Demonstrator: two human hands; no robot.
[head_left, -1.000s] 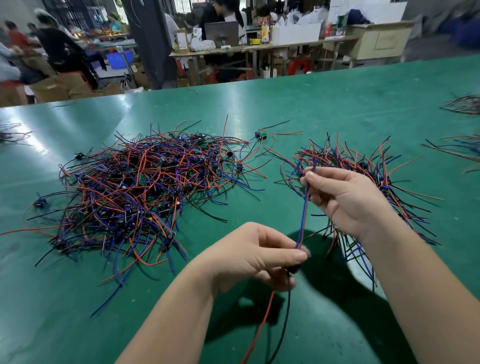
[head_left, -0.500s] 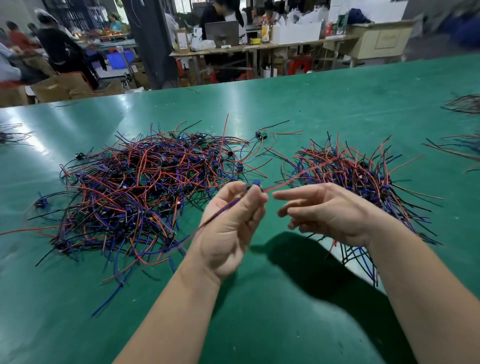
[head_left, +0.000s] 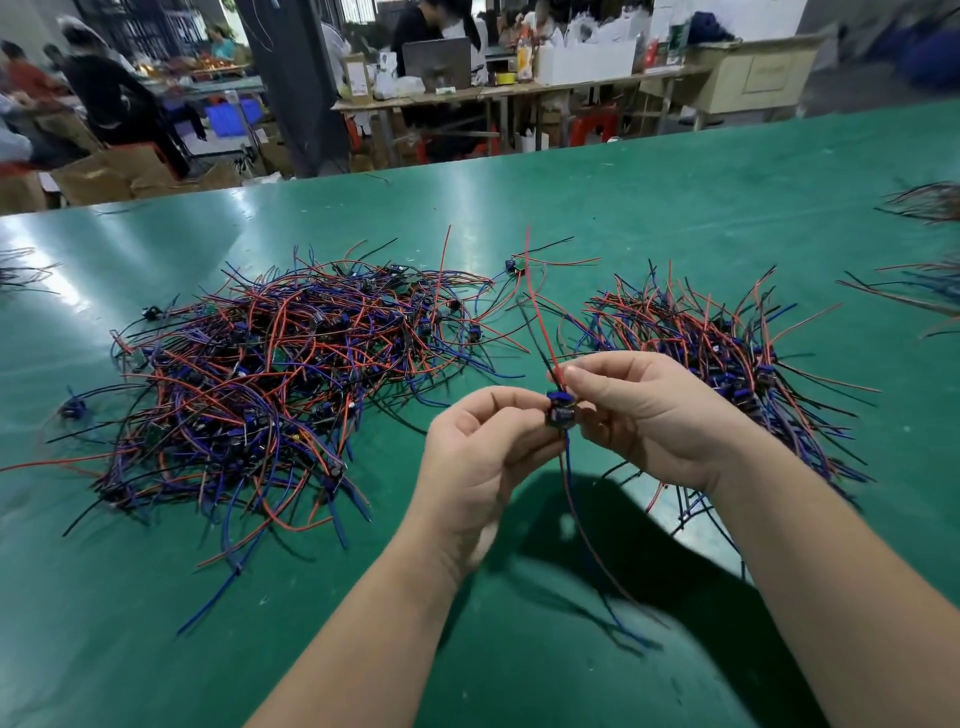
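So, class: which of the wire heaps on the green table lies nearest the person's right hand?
The smaller heap right of centre: the right hand overlaps it in view. The bigger heap lies away to the left.

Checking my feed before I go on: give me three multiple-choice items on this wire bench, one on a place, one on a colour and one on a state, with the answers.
1. Where is the small wired part?
A. on the large pile
B. between the left hand and the right hand, above the table
C. at the far edge

2. Which colour is the wire that rises highest from it?
A. red
B. yellow
C. white

3. How are the hands?
A. both flat on the top
B. only the left holds
C. both hold the part

Answers:
1 B: it sits between the fingertips of both hands, with its shadow on the green top below.
2 A: the red wire stands tall above the fingers.
3 C: the fingers of each hand pinch the part or its wires.
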